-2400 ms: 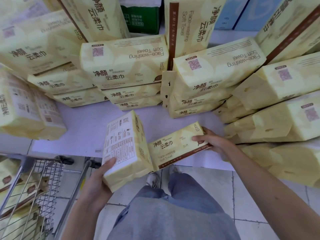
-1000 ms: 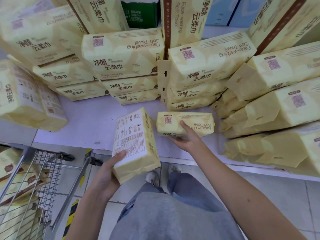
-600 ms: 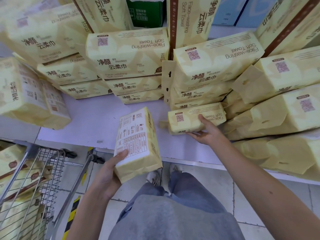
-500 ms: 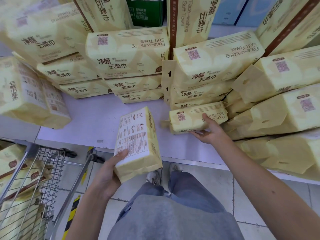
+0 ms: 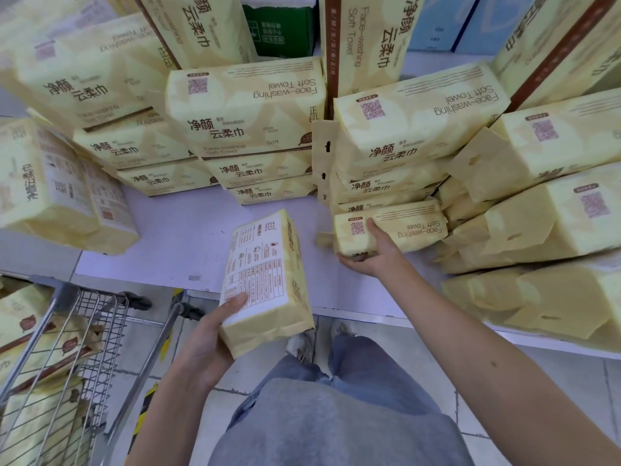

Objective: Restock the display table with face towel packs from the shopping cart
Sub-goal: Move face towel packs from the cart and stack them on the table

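Many stacked packs are set on the display table. One pack is gripped by the right hand at 3 o'clock, a second pack by the left hand at 7 o'clock; further packs are left in the shopping cart.

Pale display table bearing towel packs

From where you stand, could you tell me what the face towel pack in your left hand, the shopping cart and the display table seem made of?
Face towel pack: likely thin plastic film, soft matte, creased at its folded end.
Shopping cart: bare metal wire, grey with a dull shine.
Display table: smooth pale matte top, perhaps laminate or painted board.
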Demonstrator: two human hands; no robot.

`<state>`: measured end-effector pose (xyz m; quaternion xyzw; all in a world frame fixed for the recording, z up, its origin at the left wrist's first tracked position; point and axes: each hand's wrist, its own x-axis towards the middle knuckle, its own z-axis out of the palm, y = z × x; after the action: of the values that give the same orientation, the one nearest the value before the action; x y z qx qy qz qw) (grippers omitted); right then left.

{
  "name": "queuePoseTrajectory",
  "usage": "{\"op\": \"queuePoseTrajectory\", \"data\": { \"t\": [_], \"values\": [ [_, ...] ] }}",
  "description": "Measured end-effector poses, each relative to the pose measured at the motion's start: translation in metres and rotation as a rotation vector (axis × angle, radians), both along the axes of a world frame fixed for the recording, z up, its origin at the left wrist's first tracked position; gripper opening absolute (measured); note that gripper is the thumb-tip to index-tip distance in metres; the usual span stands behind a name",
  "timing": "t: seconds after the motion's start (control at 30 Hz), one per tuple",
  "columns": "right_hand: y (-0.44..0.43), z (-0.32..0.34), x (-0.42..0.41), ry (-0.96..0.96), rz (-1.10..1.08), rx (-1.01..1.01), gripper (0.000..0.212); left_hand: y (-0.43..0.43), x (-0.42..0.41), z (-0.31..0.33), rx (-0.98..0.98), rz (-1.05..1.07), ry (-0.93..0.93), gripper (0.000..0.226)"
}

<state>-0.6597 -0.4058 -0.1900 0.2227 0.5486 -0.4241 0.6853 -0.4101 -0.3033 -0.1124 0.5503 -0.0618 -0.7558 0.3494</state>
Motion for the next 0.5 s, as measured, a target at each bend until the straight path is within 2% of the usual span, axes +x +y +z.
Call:
{"op": "queuePoseTrajectory", "data": {
  "t": [0.03, 0.07, 0.13, 0.2, 0.27, 0.33, 0.4, 0.5],
  "values": [
    [0.001, 0.000, -0.004, 0.013, -0.002, 0.004, 0.046, 0.000, 0.000, 0.000, -0.001, 0.008, 0.015, 0.067],
    [0.003, 0.000, -0.007, 0.024, -0.004, 0.003, 0.044, 0.000, -0.001, 0.001, -0.003, 0.017, 0.026, 0.066],
    [0.005, 0.001, -0.011, 0.021, -0.016, -0.003, 0.042, 0.001, -0.001, -0.001, -0.005, 0.016, 0.025, 0.077],
    [0.008, 0.003, -0.011, 0.012, 0.000, -0.025, 0.044, 0.002, -0.001, -0.003, -0.022, 0.021, 0.040, 0.054],
    [0.012, 0.007, -0.010, 0.024, 0.016, -0.023, 0.052, 0.003, -0.002, -0.005, -0.011, 0.039, 0.056, 0.039],
    [0.021, 0.012, -0.009, 0.063, -0.016, 0.025, 0.068, 0.002, -0.001, -0.006, 0.014, 0.053, 0.075, 0.038],
    [0.034, 0.024, -0.007, 0.035, 0.025, 0.057, 0.088, 0.001, -0.001, -0.004, 0.046, 0.065, 0.122, 0.045],
    [0.052, 0.031, 0.007, -0.060, 0.316, -0.053, 0.094, 0.000, -0.004, -0.007, 0.092, 0.077, 0.234, 0.089]
  ]
}}
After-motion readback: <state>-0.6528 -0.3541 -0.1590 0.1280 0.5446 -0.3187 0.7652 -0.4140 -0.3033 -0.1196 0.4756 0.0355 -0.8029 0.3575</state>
